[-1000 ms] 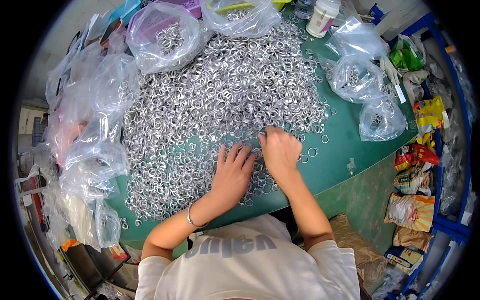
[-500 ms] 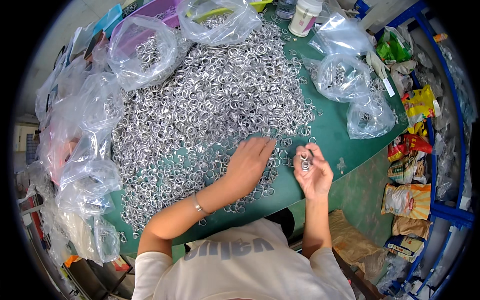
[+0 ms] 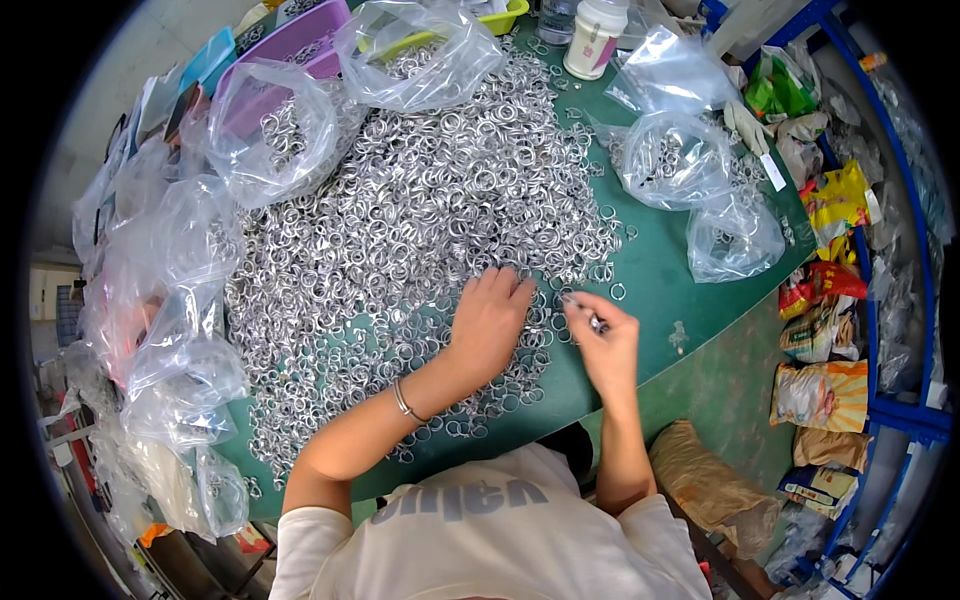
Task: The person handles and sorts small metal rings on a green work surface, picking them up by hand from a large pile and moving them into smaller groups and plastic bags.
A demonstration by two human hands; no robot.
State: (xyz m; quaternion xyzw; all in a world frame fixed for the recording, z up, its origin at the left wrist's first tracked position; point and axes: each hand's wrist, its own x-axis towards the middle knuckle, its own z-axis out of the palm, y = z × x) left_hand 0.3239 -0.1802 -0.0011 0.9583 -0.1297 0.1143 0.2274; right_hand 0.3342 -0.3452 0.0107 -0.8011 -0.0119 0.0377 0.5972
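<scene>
A wide heap of small silvery metal rings covers much of the green table. My left hand, palm down, rests at the near edge of the heap; its fingers lie over the rings, tips partly hidden, and I see nothing gripped. Just to its right, my right hand is closed, with several metal rings tucked in the fingers. Its thumb and forefinger meet at a ring beside the heap. Looser rings spread in a thinner layer left of my left hand.
Clear plastic bags holding rings stand at the back left and right. Behind are a purple bin, a yellow-green tray and a white bottle. A blue shelf frame with packages rises at the right.
My right hand has turned from palm up to fingers down and moved left to the rings near my left hand. My left hand has shifted slightly left, fingers drawn closer together.
</scene>
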